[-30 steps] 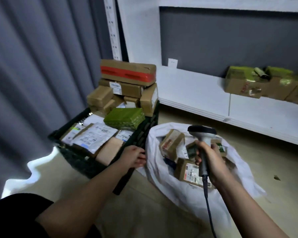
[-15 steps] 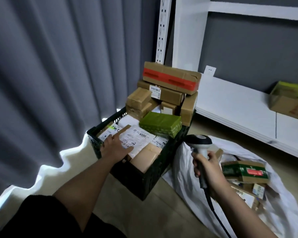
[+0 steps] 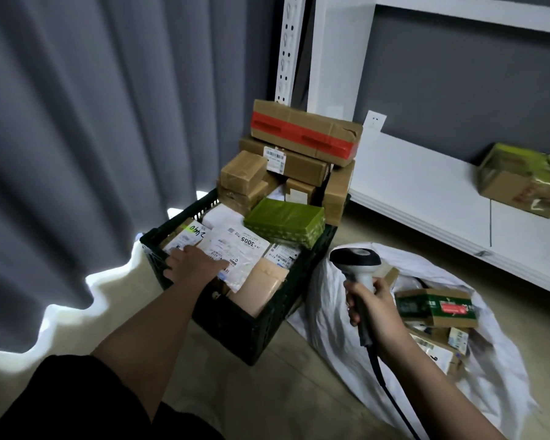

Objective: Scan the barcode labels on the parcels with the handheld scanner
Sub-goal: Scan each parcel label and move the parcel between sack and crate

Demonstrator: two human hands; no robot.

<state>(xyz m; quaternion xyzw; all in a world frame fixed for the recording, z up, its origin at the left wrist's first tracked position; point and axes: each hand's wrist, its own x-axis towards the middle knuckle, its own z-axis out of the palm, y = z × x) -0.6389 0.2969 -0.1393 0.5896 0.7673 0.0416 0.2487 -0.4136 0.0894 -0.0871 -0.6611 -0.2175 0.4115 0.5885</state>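
Resting the left hand [image 3: 192, 265] on labelled parcels in a black plastic crate [image 3: 235, 325] while gripping the handheld scanner [image 3: 358, 274] in the right hand [image 3: 373, 308].

Lying with fingers extended, nearly flat, across a white mailer [image 3: 235, 252] printed "3005", beside a label [image 3: 192, 235] handwritten in green, seemingly "2440"; closing no fingers on anything. Curling round the scanner's handle, head upright just right of the crate, cable [image 3: 391, 395] trailing down along the forearm. Stacking behind: a green wrapped parcel [image 3: 285, 222], brown cartons, a barcode label [image 3: 274, 158], topmost a red-taped carton [image 3: 305, 134]. Lying open at right: a white sack [image 3: 337, 312] holding more parcels, including a green-printed carton [image 3: 435, 306]. Bounding the scene: grey curtain [image 3: 77, 138], white shelf [image 3: 426, 192] bearing another carton [image 3: 521, 182].
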